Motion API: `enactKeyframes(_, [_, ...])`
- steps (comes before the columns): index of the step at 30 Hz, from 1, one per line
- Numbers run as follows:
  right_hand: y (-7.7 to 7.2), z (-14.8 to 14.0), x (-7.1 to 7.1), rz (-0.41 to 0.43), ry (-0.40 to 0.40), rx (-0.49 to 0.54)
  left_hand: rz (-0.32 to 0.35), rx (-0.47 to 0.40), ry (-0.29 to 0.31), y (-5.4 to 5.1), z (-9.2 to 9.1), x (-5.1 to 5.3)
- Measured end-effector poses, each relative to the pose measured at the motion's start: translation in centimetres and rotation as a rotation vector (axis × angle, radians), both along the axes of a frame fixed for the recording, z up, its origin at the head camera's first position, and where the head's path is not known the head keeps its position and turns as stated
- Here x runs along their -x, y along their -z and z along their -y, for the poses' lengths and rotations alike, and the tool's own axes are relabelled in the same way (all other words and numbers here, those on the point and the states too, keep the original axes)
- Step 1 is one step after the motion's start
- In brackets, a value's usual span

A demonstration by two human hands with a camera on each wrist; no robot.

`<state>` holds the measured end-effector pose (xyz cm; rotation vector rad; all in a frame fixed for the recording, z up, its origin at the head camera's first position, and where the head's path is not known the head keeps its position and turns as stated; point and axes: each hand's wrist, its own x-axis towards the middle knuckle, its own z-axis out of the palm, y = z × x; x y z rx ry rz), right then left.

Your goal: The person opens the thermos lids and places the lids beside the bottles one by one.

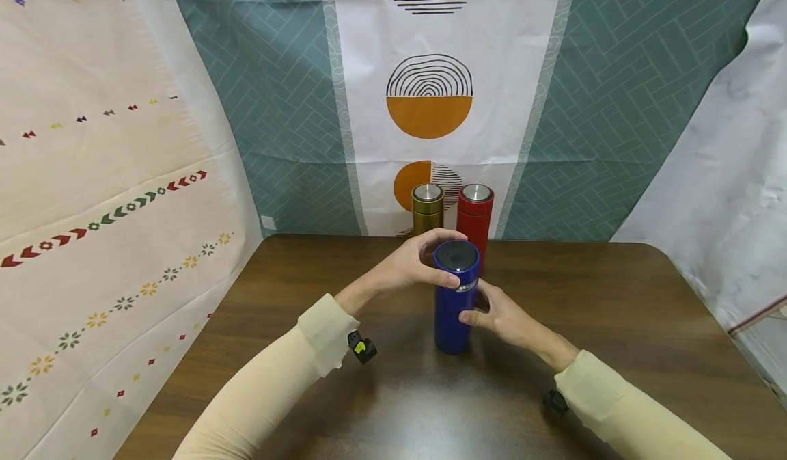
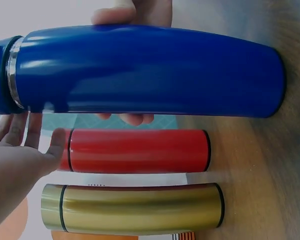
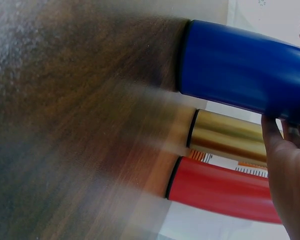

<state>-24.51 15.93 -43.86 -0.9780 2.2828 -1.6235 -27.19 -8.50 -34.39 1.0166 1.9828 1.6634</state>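
Observation:
A dark blue thermos bottle [image 1: 451, 327] stands upright on the table in front of me. My left hand [image 1: 418, 263] holds its dark-topped lid [image 1: 456, 258] from the left, thumb in front and fingers behind. Lower down, my right hand [image 1: 507, 318] grips the bottle's body from the right. In the left wrist view a shiny metal band [image 2: 13, 72] shows between lid and body, and fingertips of the right hand [image 2: 145, 11] wrap the far side. Whether the lid is loose, I cannot tell.
Behind the blue bottle stand a gold thermos [image 1: 427, 215] and a red thermos [image 1: 475, 219], both upright with silver-topped lids. The brown wooden table [image 1: 590, 296] ends at a patterned cloth [image 1: 283, 104] hanging behind it. More cloth hangs at the left.

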Motion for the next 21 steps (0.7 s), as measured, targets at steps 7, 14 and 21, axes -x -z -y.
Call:
enactKeyframes(7, [0.0,0.1,0.1,-0.018,0.007,-0.007,-0.038,-0.016,-0.027,-0.7,0.1,-0.1])
enactKeyframes(14, [-0.2,0.0,-0.1,-0.026,0.017,-0.020,-0.050,-0.039,-0.073,-1.1,0.4,-0.3])
enactKeyframes(21, [-0.3,0.1,-0.2,0.006,0.031,-0.030,-0.006,-0.093,-0.093,-1.3,0.9,-0.5])
